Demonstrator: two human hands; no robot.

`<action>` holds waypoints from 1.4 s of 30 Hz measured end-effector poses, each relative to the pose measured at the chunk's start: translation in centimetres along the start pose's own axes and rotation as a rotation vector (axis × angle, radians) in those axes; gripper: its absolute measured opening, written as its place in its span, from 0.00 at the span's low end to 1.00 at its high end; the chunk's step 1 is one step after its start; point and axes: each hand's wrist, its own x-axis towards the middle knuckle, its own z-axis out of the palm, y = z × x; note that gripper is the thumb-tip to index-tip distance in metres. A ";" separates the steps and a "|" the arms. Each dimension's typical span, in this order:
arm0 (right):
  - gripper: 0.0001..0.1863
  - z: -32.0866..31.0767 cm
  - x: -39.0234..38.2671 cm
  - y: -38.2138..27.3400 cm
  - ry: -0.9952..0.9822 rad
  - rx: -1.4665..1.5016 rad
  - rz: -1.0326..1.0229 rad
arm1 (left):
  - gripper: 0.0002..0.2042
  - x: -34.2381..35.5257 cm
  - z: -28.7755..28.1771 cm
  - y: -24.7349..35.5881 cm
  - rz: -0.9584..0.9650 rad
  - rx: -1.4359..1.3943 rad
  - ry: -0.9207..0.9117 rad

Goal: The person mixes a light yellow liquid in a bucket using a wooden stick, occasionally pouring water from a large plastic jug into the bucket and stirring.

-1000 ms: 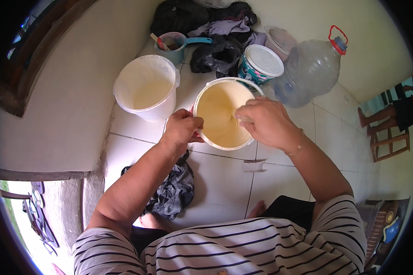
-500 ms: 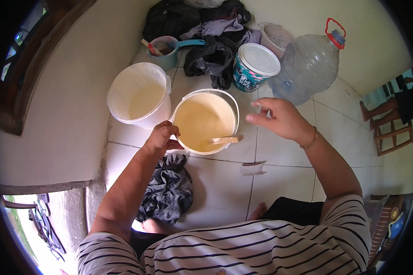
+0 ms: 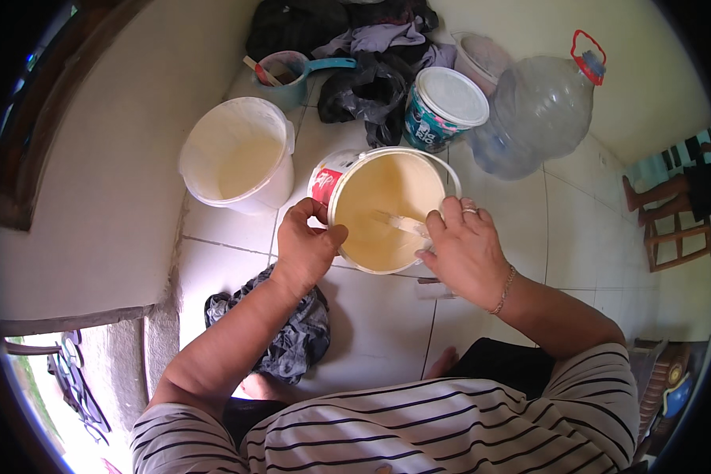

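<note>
Left hand (image 3: 304, 243) is closed on the edge of a white bucket (image 3: 428, 189), thumb over the rim and fingers outside. Right hand (image 3: 468, 241) has bent fingers at the other side of the rim, by one end of a flat stick (image 3: 407, 224); I cannot tell if it grips the stick or just the rim. So the bucket sits between both hands, tipped toward the person. Soft yellow stuff (image 3: 369, 241) is inside, and so is the stick's other end.

Past the left hand, further left, is a second bucket (image 3: 280, 178) with pale stuff low down. Behind that is one blue pot (image 3: 292, 96) with a brush (image 3: 257, 69) in it. Beyond the right hand are one green tub (image 3: 428, 130) with its lid (image 3: 454, 95) on, a third, pinkish bucket (image 3: 475, 73) and one big clear bottle (image 3: 541, 114). One dark cloth (image 3: 299, 340) lies below the left hand.
</note>
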 end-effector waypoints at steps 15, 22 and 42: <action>0.08 -7.4 -0.9 1.6 0.197 -0.144 0.159 | 0.11 -2.0 3.0 2.8 0.548 -0.277 0.172; 0.09 -4.8 -1.9 0.7 0.112 0.420 0.179 | 0.10 -1.3 2.8 3.1 0.288 -0.387 0.075; 0.07 -8.8 -7.1 1.4 0.482 0.334 0.251 | 0.09 -1.9 2.0 5.0 -0.049 -0.458 -0.032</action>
